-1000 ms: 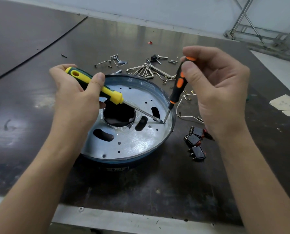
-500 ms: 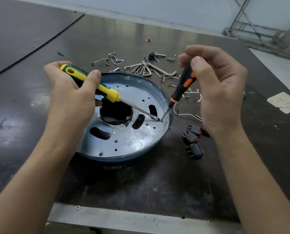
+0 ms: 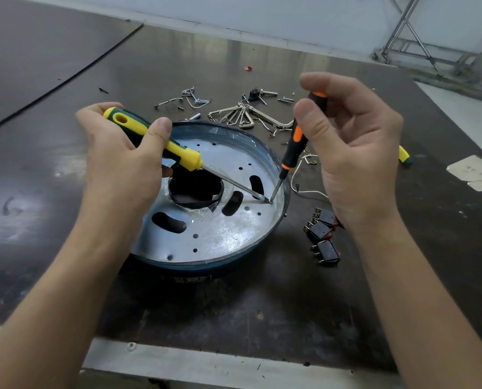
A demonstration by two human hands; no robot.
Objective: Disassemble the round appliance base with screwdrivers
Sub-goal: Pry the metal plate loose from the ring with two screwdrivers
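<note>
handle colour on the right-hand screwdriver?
Black with orange accents, on the screwdriver in the right hand; head view shows it.

The label [image 3: 193,279] on the base [image 3: 220,237] seems unreadable.

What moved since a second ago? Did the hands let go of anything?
Hardly anything. The right hand rocked the orange screwdriver a little: its handle leaned further right half a second ago and stands steeper now. Nothing was picked up or let go. The left hand still grips the yellow screwdriver, and both tips still meet on the round base.
</note>
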